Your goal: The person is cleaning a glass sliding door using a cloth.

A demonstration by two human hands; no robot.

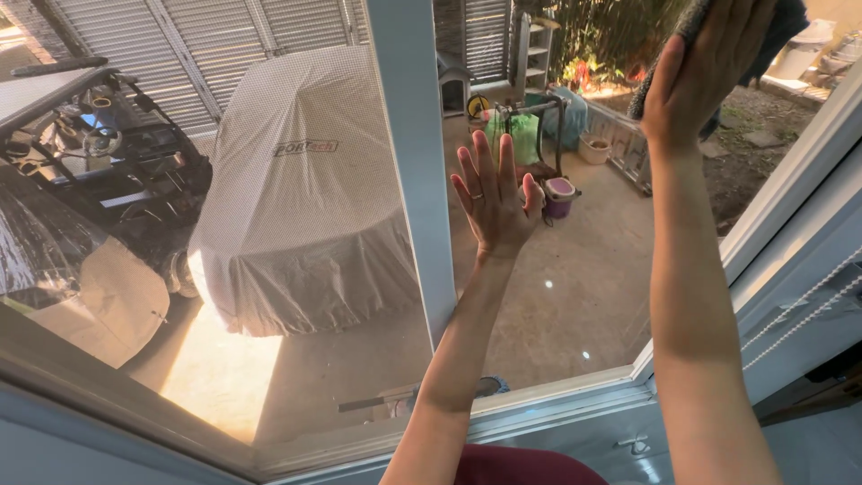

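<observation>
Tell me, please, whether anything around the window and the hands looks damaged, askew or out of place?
Nothing stands out: the left hand lies flat on the glass, the right hand presses a grey cloth against it.

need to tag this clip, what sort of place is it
Likely a home, at an upper window over a yard: a white window frame, a covered car below, and the right hand pressing a cloth on glass.

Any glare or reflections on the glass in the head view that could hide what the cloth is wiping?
Head view: strong sunlight falls on the yard floor at lower left, washing out that patch; faint reflections streak the pane at far left. Around the right hand and grey cloth the glass reads clear. The left hand is sharp, evenly lit, flat on the pane.
</observation>
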